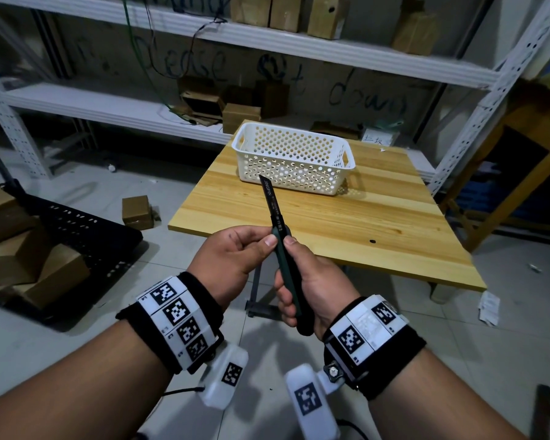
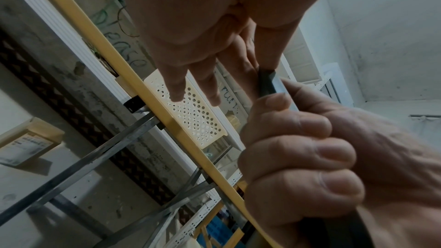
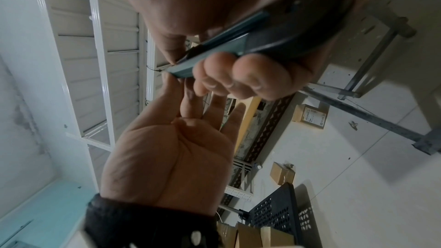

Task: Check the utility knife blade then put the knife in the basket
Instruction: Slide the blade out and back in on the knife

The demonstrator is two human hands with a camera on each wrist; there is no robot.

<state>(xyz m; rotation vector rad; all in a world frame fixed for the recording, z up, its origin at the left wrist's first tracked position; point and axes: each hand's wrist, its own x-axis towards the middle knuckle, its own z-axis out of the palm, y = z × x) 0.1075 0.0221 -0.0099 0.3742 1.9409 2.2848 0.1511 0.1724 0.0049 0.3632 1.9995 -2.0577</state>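
A dark green utility knife (image 1: pixel 284 265) is held in the air in front of the wooden table (image 1: pixel 362 223), its black blade (image 1: pixel 269 198) pushed out and pointing up and away toward the white perforated basket (image 1: pixel 292 154). My right hand (image 1: pixel 315 281) grips the knife's handle in a fist. My left hand (image 1: pixel 232 258) pinches the front end of the handle just below the blade with thumb and a finger; its other fingers stay fairly straight. The left wrist view shows the knife (image 2: pixel 267 84) and the basket (image 2: pixel 190 112); the right wrist view shows the knife (image 3: pixel 214 48) and my left palm (image 3: pixel 171 157).
The basket stands empty at the table's far side. White metal shelving (image 1: pixel 331 49) with cardboard boxes runs behind. On the floor at left are a black perforated crate (image 1: pixel 86 236), stacked cartons (image 1: pixel 29 265) and a small box (image 1: pixel 137 212).
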